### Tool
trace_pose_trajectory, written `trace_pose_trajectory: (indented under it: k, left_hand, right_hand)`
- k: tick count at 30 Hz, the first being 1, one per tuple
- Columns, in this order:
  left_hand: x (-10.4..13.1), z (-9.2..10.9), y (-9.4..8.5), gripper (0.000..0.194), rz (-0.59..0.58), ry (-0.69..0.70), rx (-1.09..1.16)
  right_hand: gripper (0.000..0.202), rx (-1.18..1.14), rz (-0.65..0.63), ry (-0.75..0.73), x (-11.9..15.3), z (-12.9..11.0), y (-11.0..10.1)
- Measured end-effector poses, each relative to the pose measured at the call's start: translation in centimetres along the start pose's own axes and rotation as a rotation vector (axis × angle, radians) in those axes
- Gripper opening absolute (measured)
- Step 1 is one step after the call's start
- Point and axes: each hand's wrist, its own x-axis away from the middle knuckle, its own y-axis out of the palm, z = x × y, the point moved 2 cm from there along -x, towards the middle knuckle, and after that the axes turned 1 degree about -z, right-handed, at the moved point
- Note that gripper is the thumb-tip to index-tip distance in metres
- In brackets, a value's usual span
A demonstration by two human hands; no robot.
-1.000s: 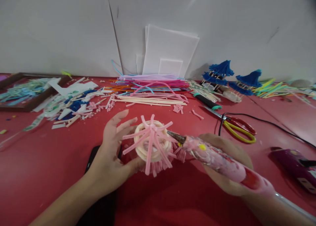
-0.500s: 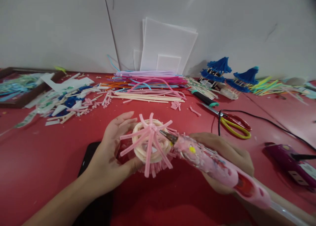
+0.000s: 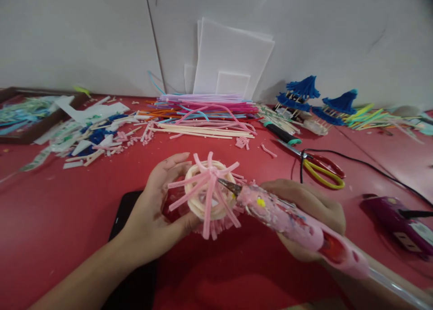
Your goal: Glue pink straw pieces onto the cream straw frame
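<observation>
My left hand [image 3: 164,201] curls round the side of a small craft model made of pipe cleaners, with a cream ring [image 3: 195,206] at its top. Pink pipe-cleaner spokes [image 3: 209,201] fan out over that ring from one centre. In my right hand [image 3: 304,206] is a pink hot glue gun [image 3: 284,217], a clear glue stick [image 3: 389,283] sticking out of its back end. Its dark metal nozzle is at the centre of the spokes; whether it touches them I cannot tell. The lower part of the model is mostly hidden beneath the ring.
Scissors [image 3: 321,172] and a purple power strip [image 3: 399,224] lie at the right, with a black cable between. Pipe-cleaner bundles [image 3: 206,111] line the back, near blue-roofed models [image 3: 299,93]. Scraps [image 3: 91,138] and a wooden frame [image 3: 30,134] sit left. A black phone [image 3: 125,210] lies under my left wrist.
The view has shifted slightly. My left hand still holds the model, and the glue gun's nozzle stays at the centre of the pink spokes.
</observation>
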Motion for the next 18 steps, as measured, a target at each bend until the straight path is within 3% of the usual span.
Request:
trace_pose_trajectory:
  k: [12, 18]
  left_hand:
    - [0.14, -0.16, -0.09, 0.073, 0.018, -0.037, -0.003]
    - [0.22, -0.18, -0.15, 0.073, 0.023, -0.029, -0.018]
  right_hand:
    - [0.024, -0.048, 0.074, 0.081, 0.3, -0.15, 0.63]
    - [0.028, -0.024, 0.094, 0.051, 0.31, -0.08, 0.7]
